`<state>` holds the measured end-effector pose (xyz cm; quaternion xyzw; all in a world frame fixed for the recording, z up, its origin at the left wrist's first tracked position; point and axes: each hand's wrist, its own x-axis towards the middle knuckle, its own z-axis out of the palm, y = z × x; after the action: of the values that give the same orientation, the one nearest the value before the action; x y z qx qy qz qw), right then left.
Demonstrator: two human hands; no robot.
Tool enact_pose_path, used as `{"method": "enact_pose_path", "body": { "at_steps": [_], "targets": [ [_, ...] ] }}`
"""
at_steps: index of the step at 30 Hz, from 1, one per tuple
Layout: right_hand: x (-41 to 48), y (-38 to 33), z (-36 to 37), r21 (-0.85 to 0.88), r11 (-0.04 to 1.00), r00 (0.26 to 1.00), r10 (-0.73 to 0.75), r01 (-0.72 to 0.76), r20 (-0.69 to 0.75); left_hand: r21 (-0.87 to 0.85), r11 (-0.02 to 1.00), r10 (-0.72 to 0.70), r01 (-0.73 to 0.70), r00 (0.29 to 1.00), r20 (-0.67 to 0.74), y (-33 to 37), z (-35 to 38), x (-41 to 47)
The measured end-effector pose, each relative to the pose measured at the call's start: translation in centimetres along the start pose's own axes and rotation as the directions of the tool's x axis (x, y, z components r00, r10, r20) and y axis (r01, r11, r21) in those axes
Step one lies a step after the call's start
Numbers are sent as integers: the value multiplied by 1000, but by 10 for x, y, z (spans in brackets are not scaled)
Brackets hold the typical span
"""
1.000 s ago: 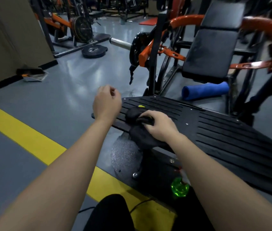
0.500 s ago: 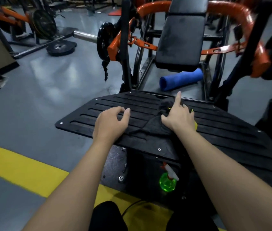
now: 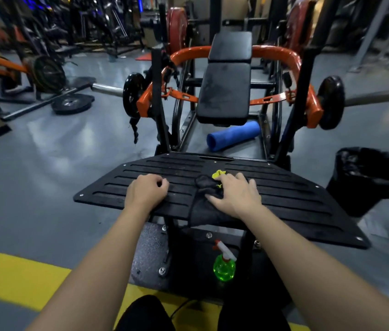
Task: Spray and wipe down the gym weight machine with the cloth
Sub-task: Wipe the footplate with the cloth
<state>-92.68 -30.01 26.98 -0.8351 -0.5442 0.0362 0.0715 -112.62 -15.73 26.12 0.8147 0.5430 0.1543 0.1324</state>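
Note:
A black slotted footplate (image 3: 284, 201) of the orange and black weight machine (image 3: 224, 89) fills the middle of the view. A dark cloth with a yellow patch (image 3: 204, 187) lies on the plate and hangs over its near edge. My right hand (image 3: 235, 193) presses flat on the cloth, fingers spread. To the left of the cloth, my left hand (image 3: 146, 191) rests on the plate with its fingers curled and nothing in it. A green spray bottle (image 3: 224, 267) with a white and red trigger stands on the machine's base below the plate.
A rolled blue mat (image 3: 232, 136) lies under the black seat pad. A black-lined bin (image 3: 370, 177) stands at the right. Loaded bars stick out on both sides, and a loose weight plate (image 3: 72, 103) lies on the grey floor at left. A yellow floor stripe (image 3: 16, 275) runs near me.
The view has swung to face the machine squarely. My right hand has slid the cloth across the plate, and my left hand has come down from the air onto the plate and curled its fingers.

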Motion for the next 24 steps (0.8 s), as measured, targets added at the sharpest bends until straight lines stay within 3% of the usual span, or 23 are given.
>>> {"method": "enact_pose_path", "body": {
  "at_steps": [6,9,11,16,18,21,24],
  "targets": [
    [-33,-11,-17,-94,992,995,93,-89,34,96,995,36,-35,999,-11,1,-2,-3],
    [-41,-22,-19,-175,977,989,137,-124,64,160,986,39,-46,998,45,20,-2,-5],
    [-42,-25,-18,-130,977,982,179,-171,59,186,977,86,-106,990,109,48,-2,-6],
    [-42,-18,-12,26,976,970,210,-214,125,-4,961,268,-275,932,244,105,21,-22],
    [-46,-14,-15,82,972,967,209,-222,148,-137,968,241,-209,926,292,102,33,-21],
    [-48,-6,-16,136,968,977,206,-211,49,-387,922,149,-19,939,309,89,35,-14],
    [-37,1,-18,167,948,962,273,-271,9,-433,901,151,7,933,328,85,41,-13]
  ]
}}
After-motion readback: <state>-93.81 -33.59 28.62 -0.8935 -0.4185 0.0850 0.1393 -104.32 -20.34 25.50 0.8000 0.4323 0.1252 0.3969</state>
